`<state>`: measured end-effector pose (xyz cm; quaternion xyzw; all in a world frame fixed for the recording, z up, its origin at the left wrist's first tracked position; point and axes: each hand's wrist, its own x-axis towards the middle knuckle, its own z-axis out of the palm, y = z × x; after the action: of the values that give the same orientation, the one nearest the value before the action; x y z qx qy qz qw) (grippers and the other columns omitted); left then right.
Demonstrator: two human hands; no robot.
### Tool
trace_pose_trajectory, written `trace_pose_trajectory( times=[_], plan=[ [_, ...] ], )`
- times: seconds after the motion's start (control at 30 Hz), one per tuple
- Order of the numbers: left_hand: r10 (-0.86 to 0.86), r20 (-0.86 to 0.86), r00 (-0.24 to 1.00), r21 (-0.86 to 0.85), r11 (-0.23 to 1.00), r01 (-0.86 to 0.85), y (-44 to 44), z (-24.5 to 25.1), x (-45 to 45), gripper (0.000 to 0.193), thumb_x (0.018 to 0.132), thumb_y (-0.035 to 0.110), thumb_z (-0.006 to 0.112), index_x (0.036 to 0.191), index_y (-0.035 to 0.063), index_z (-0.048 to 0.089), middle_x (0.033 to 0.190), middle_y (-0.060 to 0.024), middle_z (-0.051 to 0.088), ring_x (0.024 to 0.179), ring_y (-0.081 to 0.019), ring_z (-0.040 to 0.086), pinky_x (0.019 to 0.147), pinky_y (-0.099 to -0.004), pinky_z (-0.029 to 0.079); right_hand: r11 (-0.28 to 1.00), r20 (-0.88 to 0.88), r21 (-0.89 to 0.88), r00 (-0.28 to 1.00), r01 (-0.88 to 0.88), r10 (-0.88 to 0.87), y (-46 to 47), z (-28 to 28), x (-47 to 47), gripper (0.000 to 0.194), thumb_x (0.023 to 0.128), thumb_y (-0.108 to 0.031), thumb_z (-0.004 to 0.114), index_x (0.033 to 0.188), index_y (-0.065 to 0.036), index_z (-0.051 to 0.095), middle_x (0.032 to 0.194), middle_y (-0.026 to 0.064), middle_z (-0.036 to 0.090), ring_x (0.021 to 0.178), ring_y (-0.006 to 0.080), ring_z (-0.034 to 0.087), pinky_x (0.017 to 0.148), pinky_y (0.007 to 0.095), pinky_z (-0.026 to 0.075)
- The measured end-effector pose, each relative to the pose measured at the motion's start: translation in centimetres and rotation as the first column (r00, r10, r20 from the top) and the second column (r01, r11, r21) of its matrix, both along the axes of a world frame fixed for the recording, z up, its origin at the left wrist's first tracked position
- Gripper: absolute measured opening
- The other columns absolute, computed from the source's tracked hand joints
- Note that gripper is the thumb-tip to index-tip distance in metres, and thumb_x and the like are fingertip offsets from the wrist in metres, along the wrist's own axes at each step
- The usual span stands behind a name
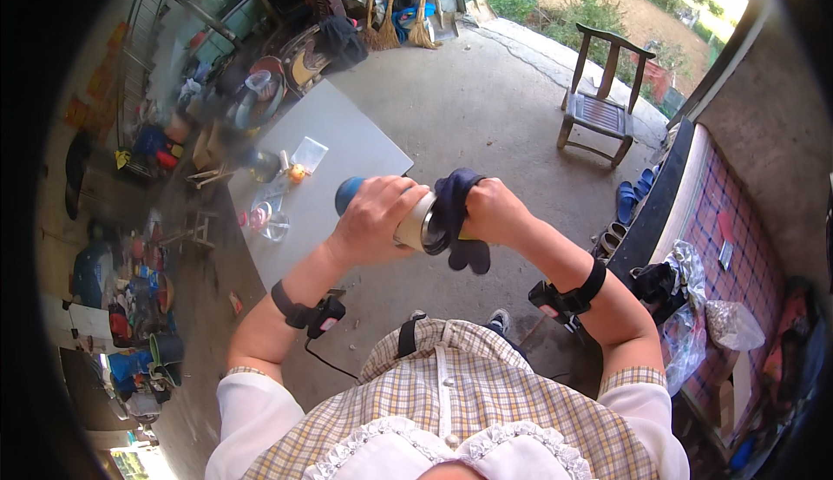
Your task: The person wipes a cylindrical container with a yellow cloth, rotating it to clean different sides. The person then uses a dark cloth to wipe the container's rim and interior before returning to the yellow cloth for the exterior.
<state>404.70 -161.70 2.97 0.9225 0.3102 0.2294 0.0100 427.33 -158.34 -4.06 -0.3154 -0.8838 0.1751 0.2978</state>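
My left hand (377, 219) is closed around a cylindrical container (411, 223), cream-coloured with a blue end at the left and a shiny metal rim at the right. The container lies tilted nearly on its side in the air. In my right hand (491, 210) is a dark navy cloth or glove (455, 197), bunched against the container's rim, with rounded dark ends hanging below. Whether part of the cloth is inside the rim cannot be told. Both hands are above the floor, beside the right edge of a pale table (364, 138).
On the table stand a clear glass cup (276, 226), a round orange-yellow item (297, 173) and a clear packet (310, 154). A wooden chair (602, 106) is at the upper right. A bed with a checked cover (722, 252) lies right; brooms (389, 27) stand behind.
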Motion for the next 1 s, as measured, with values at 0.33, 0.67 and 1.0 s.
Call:
trace_pose_trajectory(
  times=[0.33,0.67,1.0],
  plan=[
    [0.2,-0.082,0.976,0.423,0.894,-0.147,0.1,-1.1,0.7,0.063,0.063,0.015,0.074,0.122,0.017,0.053,0.12,-0.0117,0.054,0.114,-0.0302,0.051,0.098,-0.054,0.033,0.06,-0.532,-0.753,0.552,-0.656,-0.641,-3.9,-2.6,-3.0,0.013,0.08,-0.002,0.055,0.085,0.004,0.066,0.076,0.0036,0.065,0.065,0.0153,0.061,0.058,0.0313,0.052],
    [0.141,-0.2,0.97,0.154,0.982,-0.111,0.0,0.0,1.0,0.069,0.058,0.017,0.08,0.121,0.0126,0.053,0.114,-0.01,0.057,0.109,-0.0284,0.056,0.093,-0.0466,0.039,0.967,-0.148,-0.198,0.971,0.16,-0.19,-1.1,-1.2,-0.3,0.013,0.066,-0.007,0.067,0.075,0.002,0.064,0.069,0.0197,0.064,0.064,0.0333,0.066,0.058,0.0381,0.051],
    [0.052,0.022,0.998,-0.276,0.96,-0.044,-0.6,-0.8,0.8,0.068,0.06,0.016,0.08,0.121,0.007,0.053,0.112,-0.0126,0.06,0.103,-0.0306,0.058,0.086,-0.0429,0.045,0.966,0.175,0.244,0.984,-0.082,0.04,-0.3,2.2,0.7,0.021,0.063,-0.007,0.07,0.084,-0.006,0.069,0.079,0.0083,0.065,0.081,0.0261,0.066,0.068,0.0352,0.055]
  ],
)
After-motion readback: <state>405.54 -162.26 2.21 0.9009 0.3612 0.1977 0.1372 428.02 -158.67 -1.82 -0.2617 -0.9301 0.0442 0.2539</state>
